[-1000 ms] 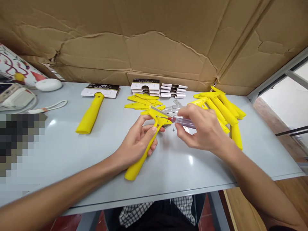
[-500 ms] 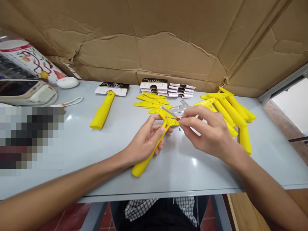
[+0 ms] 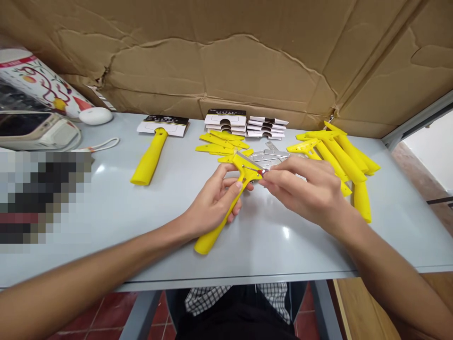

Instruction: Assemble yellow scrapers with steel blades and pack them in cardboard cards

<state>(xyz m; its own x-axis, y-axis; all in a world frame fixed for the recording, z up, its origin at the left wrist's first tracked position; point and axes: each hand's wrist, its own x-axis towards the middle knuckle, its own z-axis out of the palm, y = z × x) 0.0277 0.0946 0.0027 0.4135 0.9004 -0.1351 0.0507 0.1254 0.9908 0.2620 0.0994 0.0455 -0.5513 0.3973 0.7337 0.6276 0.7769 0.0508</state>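
Observation:
My left hand is wrapped round the handle of a yellow scraper, whose wide head points up and away from me. A metal strip lies along the head's far edge. Pinched in my right hand is a small screwdriver with a red part and a thin shaft, most of its handle hidden by my fingers. Its shaft lies across the scraper's head, the tip close to a screw at the left. Just behind lie flat yellow plates and metal plates, partly covered by my right hand.
Several yellow scraper handles are piled at the right. Folded cards stand at the back, near the cardboard wall. One yellow handle lies by a card at the left. A handheld device and white mouse are farther left.
My right hand has shifted slightly left and tilted, so the screwdriver shaft now shows more clearly across the scraper head. My left hand keeps its grip. The whole view has shifted a little.

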